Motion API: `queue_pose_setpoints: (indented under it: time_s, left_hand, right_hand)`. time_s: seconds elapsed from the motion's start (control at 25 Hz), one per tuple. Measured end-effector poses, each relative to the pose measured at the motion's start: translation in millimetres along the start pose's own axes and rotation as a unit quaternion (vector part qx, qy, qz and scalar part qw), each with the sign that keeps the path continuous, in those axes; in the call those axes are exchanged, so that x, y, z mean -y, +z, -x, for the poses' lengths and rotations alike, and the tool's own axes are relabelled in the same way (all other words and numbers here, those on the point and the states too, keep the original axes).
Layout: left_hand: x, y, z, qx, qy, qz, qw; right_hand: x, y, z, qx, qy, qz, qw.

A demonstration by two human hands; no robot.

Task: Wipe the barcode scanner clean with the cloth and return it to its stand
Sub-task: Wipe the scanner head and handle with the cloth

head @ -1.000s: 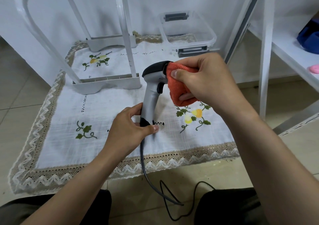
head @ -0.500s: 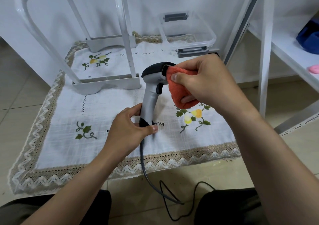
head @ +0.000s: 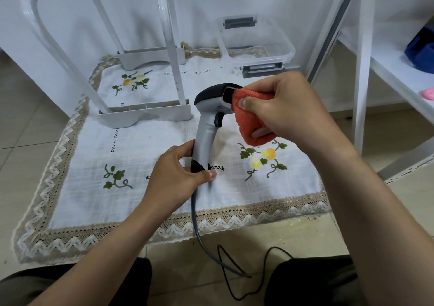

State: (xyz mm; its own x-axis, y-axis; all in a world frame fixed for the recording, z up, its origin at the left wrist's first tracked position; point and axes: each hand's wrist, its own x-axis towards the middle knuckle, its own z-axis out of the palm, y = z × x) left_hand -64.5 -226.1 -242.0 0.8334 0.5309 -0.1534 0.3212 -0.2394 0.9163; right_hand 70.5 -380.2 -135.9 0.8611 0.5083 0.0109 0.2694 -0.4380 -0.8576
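Observation:
The grey barcode scanner [head: 207, 127] with a black top stands upright above the embroidered white cloth mat [head: 98, 155]. My left hand [head: 178, 179] grips the bottom of its handle, where the dark cable [head: 199, 233] leaves. My right hand [head: 281, 111] holds a folded orange cloth [head: 249, 122] pressed against the scanner's front window, which shows partly uncovered at the cloth's left edge. I cannot pick out a scanner stand with certainty.
A white plastic frame [head: 145, 113] with tall bars stands on the mat behind the scanner. A clear lidded plastic box [head: 256, 40] sits at the back right. A white shelf unit [head: 361, 71] rises on the right. The cable loops on the floor between my knees.
The orange cloth and my right hand have slid slightly down and to the right across the scanner head, baring part of its front window. The left hand has kept its grip.

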Motion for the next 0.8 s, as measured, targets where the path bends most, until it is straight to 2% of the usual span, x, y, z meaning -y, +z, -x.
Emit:
queue_pose_setpoints:
  time_s: [0.8]
  left_hand:
    - [-2.1, 1.1, 2.3, -0.005, 0.004, -0.004, 1.0]
  right_hand:
    - [-0.7, -5.2, 0.4, -0.01, 0.007, 0.033, 0.999]
